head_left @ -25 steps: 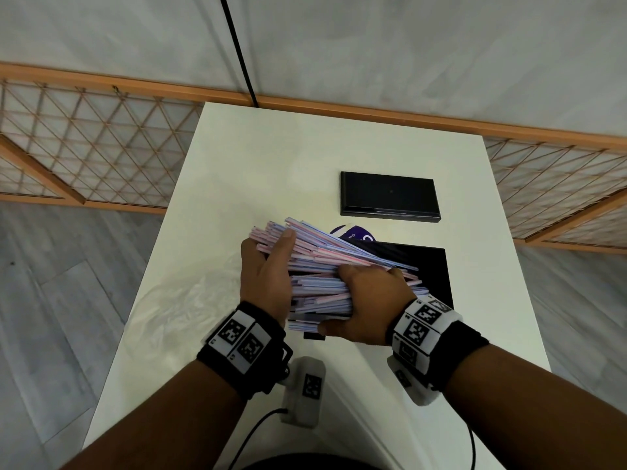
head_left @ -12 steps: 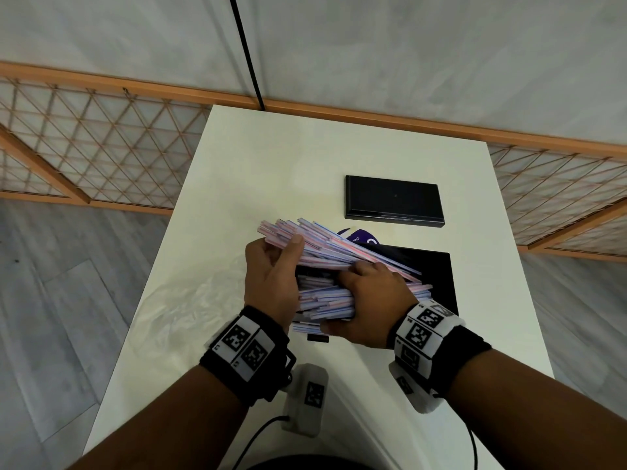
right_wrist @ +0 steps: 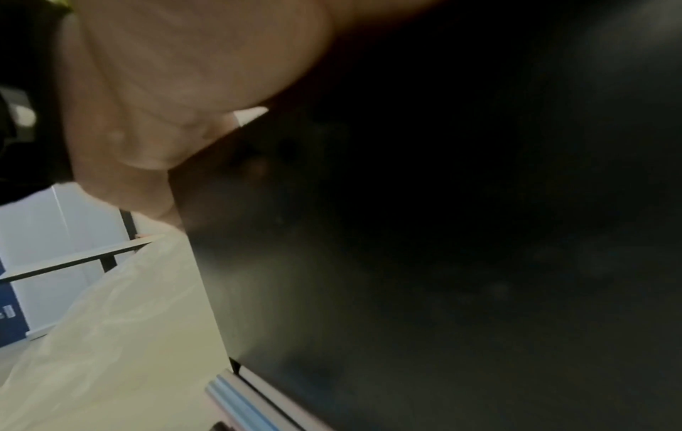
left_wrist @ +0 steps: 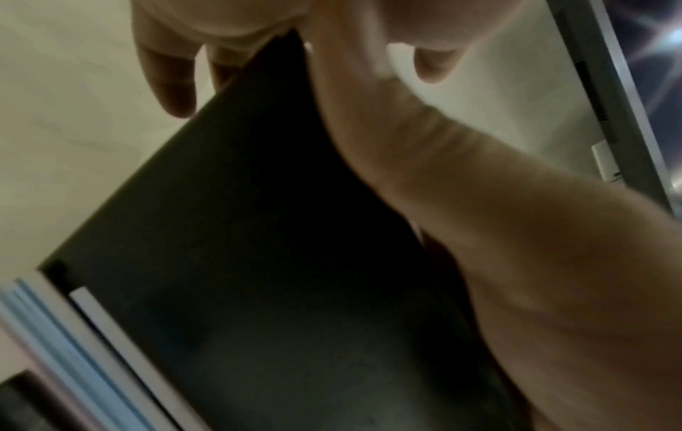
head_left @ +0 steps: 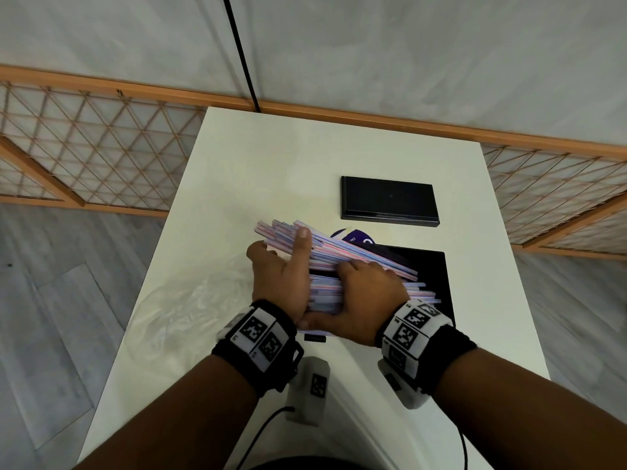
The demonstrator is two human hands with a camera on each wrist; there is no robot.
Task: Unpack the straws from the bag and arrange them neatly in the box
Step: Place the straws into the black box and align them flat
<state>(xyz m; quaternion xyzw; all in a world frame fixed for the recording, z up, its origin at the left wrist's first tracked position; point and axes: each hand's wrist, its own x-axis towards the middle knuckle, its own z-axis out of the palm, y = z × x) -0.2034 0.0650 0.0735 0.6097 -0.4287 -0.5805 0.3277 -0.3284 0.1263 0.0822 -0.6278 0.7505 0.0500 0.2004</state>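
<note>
A thick bundle of pink, blue and white straws (head_left: 342,254) hangs over the open black box (head_left: 437,279) in the head view. My left hand (head_left: 281,279) grips its left end, thumb on top and fingers curled round the ends. My right hand (head_left: 366,296) grips the lower stack from the near side, fingers over the top. The bundle is split into an upper slanted layer and a lower stack. The clear plastic bag (head_left: 190,307) lies crumpled on the table to the left. The wrist views are blurred, with straw ends (left_wrist: 55,335) beside the dark box (left_wrist: 258,277).
The black lid (head_left: 390,201) lies flat beyond the box. A purple and white round item (head_left: 353,236) peeks out behind the straws. A small grey marked device (head_left: 310,388) with a cable sits at the near table edge. A wooden lattice screen stands behind the white table (head_left: 271,171).
The bundle has split: the top layer under my left thumb has lifted off the lower stack, and a dark gap now shows between them. Both hands stayed over the box.
</note>
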